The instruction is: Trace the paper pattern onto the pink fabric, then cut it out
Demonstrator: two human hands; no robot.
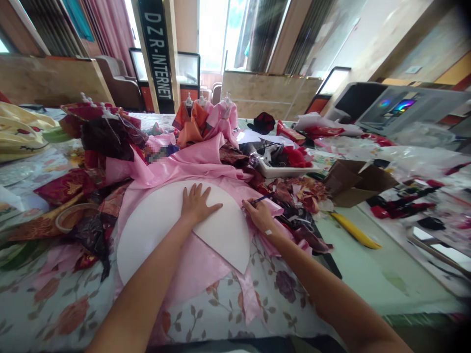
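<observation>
A white, rounded sheet with a wedge cut out, like a pattern template, lies on shiny pink fabric. My left hand presses flat on the sheet near the wedge's point, fingers spread. Just off the sheet's right edge, my right hand grips a dark, thin pen over the pink fabric. Its tip is hidden or too small to make out. A narrow strip of pink fabric trails below the sheet's right corner. Underneath is a floral tablecloth.
Dark and patterned fabric scraps lie right of my right hand, with a brown cardboard box and a yellow curved object beyond. Small dressed figures stand behind. A white tray holds dark and red items. More scraps cover the left.
</observation>
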